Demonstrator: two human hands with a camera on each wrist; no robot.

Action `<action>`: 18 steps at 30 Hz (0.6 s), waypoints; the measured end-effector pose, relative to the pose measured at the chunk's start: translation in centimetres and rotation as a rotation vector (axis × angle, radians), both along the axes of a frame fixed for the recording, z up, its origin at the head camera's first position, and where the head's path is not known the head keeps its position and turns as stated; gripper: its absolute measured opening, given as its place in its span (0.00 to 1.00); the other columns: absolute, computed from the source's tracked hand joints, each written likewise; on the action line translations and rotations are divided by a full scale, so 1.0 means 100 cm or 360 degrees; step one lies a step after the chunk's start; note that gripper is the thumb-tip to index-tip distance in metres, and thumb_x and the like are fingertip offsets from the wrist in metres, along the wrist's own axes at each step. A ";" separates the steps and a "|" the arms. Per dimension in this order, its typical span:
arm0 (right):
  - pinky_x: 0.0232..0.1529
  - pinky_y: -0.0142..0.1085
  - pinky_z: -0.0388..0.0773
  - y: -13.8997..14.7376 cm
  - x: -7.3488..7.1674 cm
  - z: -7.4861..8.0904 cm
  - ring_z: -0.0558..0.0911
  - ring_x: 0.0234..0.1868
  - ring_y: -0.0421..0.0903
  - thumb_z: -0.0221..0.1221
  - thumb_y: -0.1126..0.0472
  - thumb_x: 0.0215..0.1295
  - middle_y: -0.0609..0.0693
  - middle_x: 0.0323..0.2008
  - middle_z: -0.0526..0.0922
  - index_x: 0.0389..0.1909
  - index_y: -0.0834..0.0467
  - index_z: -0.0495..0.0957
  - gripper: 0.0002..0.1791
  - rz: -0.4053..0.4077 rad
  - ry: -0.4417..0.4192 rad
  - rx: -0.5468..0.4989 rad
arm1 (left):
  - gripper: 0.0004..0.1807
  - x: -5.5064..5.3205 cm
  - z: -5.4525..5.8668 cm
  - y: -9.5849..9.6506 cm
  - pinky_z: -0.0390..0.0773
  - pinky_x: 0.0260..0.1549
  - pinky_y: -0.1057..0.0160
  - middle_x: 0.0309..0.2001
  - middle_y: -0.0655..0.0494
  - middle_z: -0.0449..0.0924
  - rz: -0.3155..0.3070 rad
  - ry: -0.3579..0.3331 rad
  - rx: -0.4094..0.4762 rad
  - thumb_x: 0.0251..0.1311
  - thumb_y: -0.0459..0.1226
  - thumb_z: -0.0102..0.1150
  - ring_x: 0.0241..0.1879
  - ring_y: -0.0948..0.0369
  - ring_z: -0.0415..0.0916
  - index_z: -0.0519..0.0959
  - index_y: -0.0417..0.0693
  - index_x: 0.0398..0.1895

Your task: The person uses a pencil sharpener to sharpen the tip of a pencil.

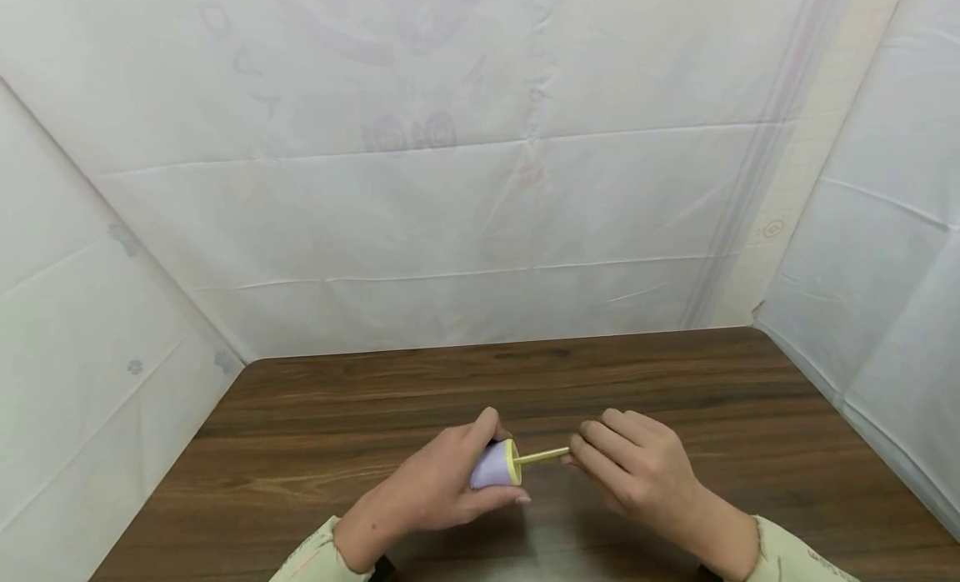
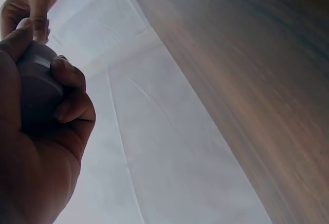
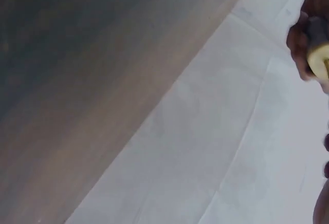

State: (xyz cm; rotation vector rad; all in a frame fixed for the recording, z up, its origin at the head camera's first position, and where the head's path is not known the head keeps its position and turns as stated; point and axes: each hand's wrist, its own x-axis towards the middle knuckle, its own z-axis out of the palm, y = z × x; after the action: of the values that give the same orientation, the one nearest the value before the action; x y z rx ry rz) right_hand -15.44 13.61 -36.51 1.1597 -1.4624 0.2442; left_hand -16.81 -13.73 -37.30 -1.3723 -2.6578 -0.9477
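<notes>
My left hand (image 1: 438, 482) grips a small lavender cylinder (image 1: 492, 467) with a yellow rim, its thumb and fingers wrapped round the sides. A thin yellow-gold stick (image 1: 542, 455) extends from the rimmed end toward the right. At the stick's far end, my right hand (image 1: 637, 465) pinches it between thumb and fingers. In the left wrist view the cylinder (image 2: 38, 88) appears dark, with curled fingers around it. The right wrist view catches the yellow rim (image 3: 318, 62) at its edge. Whatever part of the stick lies inside the cylinder is hidden.
Beneath both hands is a dark brown wood-grain table (image 1: 360, 407). Pale printed sheeting (image 1: 450, 223) rises behind its back edge, and similar sheets (image 1: 90, 357) stand along the left and right sides.
</notes>
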 end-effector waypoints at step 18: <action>0.24 0.26 0.71 0.007 0.021 -0.020 0.69 0.24 0.30 0.76 0.62 0.62 0.32 0.27 0.71 0.28 0.43 0.75 0.18 -0.0122 -0.1756 -0.0051 | 0.27 -0.001 -0.004 0.001 0.71 0.26 0.77 0.35 0.67 0.72 -0.0030 0.0244 -0.0226 0.69 0.61 0.64 0.27 0.74 0.70 0.66 0.52 0.49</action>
State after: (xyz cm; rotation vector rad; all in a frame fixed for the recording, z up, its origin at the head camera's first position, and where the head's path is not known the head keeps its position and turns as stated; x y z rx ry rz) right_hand -13.37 14.28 -38.48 0.9502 -2.4239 0.9544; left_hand -16.90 -13.65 -37.65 -1.4348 -2.6448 -0.6370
